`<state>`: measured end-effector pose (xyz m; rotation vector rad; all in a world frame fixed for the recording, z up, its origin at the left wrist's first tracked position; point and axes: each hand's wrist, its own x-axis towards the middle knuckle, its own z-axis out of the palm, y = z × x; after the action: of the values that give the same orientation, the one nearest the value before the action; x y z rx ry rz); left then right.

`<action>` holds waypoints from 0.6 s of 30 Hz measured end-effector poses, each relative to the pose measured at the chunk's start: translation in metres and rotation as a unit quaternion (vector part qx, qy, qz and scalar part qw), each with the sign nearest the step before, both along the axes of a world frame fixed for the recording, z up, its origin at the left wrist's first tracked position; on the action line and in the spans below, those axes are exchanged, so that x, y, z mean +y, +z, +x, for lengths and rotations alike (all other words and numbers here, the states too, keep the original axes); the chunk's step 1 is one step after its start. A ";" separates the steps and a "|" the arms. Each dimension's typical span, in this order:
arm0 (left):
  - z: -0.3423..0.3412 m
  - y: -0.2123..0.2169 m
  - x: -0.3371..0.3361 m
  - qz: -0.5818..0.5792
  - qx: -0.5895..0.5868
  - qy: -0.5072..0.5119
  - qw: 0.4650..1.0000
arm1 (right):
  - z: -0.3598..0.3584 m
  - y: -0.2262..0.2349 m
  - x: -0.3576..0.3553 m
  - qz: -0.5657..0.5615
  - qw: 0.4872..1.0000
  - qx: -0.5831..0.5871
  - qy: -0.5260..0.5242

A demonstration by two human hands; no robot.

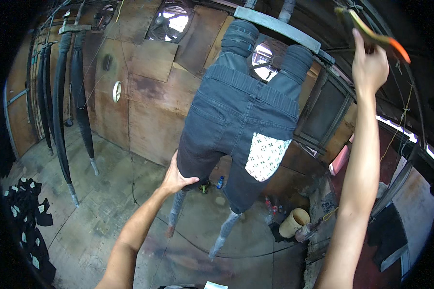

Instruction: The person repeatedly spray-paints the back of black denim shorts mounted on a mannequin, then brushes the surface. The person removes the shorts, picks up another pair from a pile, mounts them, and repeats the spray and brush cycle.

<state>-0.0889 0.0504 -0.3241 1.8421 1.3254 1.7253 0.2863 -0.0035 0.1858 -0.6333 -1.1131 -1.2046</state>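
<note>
A pair of dark denim shorts (pixel 217 111) is stretched over two leg-shaped tubes hanging from a grey metal bar (pixel 277 30). A white patterned patch (pixel 267 155) covers the back pocket on its right side. My left hand (pixel 178 177) grips the outer edge of the left leg, thumb across the front and the other fingers partly hidden behind the cloth. Raised at the upper right, my right hand (pixel 371 67) is closed around a curved dark tool (pixel 378 36) with yellow and orange edging. It is apart from the shorts, and its exact kind cannot be made out.
More dark hanging leg tubes (pixel 62 111) stand at the left. Dark garments (pixel 29 226) lie heaped on the floor (pixel 101 231) at far left. A cream bucket (pixel 294 223) and a blue bottle (pixel 220 182) are beyond the shorts. Wall fans (pixel 169 21) sit in the wooden wall (pixel 149 96).
</note>
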 end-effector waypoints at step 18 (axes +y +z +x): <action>0.017 0.000 -0.061 -0.071 -0.028 0.091 0.993 | -0.069 -0.099 0.040 -0.057 0.981 -0.134 0.132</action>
<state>-0.0715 -0.0109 -0.3239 1.6275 1.5911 1.7051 0.2176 0.0370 0.0867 -0.4009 -1.4529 -1.0200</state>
